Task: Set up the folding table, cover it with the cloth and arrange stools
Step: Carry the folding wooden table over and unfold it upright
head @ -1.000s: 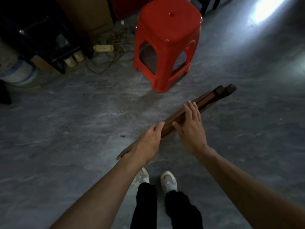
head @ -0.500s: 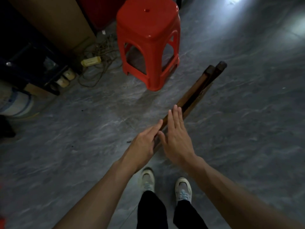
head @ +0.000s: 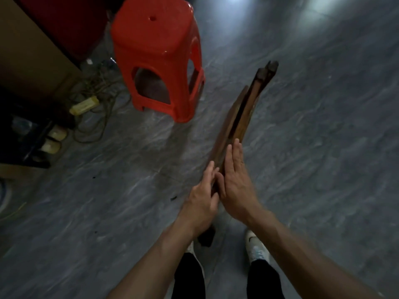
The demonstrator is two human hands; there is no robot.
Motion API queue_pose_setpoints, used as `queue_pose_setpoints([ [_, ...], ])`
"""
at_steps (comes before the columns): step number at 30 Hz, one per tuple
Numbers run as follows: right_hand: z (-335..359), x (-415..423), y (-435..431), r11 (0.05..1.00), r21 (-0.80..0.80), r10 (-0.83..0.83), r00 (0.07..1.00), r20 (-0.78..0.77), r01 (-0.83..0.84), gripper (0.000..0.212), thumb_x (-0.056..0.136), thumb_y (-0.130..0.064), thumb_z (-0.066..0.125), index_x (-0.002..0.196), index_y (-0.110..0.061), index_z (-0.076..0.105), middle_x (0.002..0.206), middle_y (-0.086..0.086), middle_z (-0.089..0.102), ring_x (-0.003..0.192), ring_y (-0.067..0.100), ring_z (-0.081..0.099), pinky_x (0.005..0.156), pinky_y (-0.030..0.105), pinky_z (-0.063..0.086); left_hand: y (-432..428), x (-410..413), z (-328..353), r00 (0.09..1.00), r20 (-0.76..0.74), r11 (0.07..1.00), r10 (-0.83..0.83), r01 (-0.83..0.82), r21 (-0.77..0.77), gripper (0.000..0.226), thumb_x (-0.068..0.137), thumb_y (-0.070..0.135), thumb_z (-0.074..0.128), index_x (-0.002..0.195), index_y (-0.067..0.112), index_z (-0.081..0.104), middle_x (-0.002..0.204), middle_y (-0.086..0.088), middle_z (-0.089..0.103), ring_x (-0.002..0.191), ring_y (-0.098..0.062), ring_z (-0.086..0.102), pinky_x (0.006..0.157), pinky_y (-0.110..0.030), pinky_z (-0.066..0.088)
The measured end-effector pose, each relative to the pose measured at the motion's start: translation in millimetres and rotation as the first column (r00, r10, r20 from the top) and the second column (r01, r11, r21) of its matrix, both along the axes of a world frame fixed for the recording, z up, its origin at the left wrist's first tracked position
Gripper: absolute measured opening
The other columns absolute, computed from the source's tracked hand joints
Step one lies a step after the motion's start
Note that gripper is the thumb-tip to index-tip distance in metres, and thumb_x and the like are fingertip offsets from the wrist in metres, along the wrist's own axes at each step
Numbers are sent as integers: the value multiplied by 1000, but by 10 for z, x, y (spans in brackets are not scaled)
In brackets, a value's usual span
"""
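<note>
The folded wooden table [head: 244,113] stands on edge on the grey floor, seen edge-on, running from my hands up to its dark leg tips at the upper right. My left hand [head: 203,197] holds its near end from the left, fingers curled on the edge. My right hand [head: 235,182] lies flat against the right side, fingers straight and pressed on the wood. A red plastic stool [head: 157,52] stands upright just left of the table's far end. No cloth is in view.
A brown cabinet [head: 28,61] and a dark shelf [head: 23,134] line the left wall, with tangled cables and a yellowish power strip [head: 84,105] on the floor. My two white shoes [head: 257,249] stand below my hands. Bare grey floor stretches to the right.
The table has swung from a slant to nearly straight ahead. Both hands have closed in on its near end, and the view has shifted closer to the stool.
</note>
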State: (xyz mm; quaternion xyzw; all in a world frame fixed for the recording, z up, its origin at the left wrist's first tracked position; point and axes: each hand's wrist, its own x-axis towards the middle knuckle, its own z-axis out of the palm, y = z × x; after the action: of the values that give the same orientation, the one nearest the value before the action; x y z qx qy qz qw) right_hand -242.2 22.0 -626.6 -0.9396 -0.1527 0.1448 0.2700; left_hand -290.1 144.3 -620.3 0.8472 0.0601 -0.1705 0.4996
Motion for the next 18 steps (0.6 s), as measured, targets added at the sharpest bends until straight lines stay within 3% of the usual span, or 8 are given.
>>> queue_pose_setpoints([
  [3, 11, -164, 72, 989, 108, -92, 995, -43, 96, 70, 106, -19, 39, 151, -8, -13, 159, 7, -28, 150, 17, -20, 124, 26, 0, 160, -95, -40, 997, 16, 997, -74, 75, -29, 63, 94, 16, 56, 151, 28, 32, 143, 4, 54, 127, -9, 54, 105, -35, 45],
  [7, 23, -292, 115, 960, 211, -168, 981, -93, 184, 70, 106, -18, 40, 154, -10, -9, 161, 1, -27, 145, -6, -19, 114, 6, 3, 287, -203, -34, 992, 66, 993, -107, 110, -47, 52, 95, 23, 59, 144, 29, 44, 136, 11, 58, 122, 0, 54, 103, -30, 46],
  [11, 64, -566, 57, 943, 255, -180, 972, -153, 215, 72, 103, -16, 44, 156, -13, -5, 162, -6, -23, 135, -23, -16, 105, -4, 4, 352, -332, -15, 997, -27, 989, -72, 68, -135, 45, 99, 29, 55, 142, 22, 48, 133, 9, 60, 116, 5, 58, 98, -24, 49],
  [15, 117, -863, -4, 946, 243, -172, 968, -183, 214, 71, 101, -16, 48, 158, -11, 5, 166, -1, -9, 139, -15, -6, 105, -4, 4, 387, -535, -21, 992, -111, 971, -61, 33, -238, 41, 96, 37, 52, 137, 30, 47, 121, 22, 60, 106, 14, 59, 82, -4, 44],
  [18, 129, -1030, 34, 934, 281, -167, 964, -206, 222, 72, 102, -22, 49, 158, -13, 6, 166, -4, -5, 145, -5, 1, 106, -3, 4, 448, -686, -68, 982, -125, 958, -141, 103, -266, 57, 90, 58, 56, 140, 33, 45, 127, 19, 60, 112, 4, 61, 89, -13, 48],
])
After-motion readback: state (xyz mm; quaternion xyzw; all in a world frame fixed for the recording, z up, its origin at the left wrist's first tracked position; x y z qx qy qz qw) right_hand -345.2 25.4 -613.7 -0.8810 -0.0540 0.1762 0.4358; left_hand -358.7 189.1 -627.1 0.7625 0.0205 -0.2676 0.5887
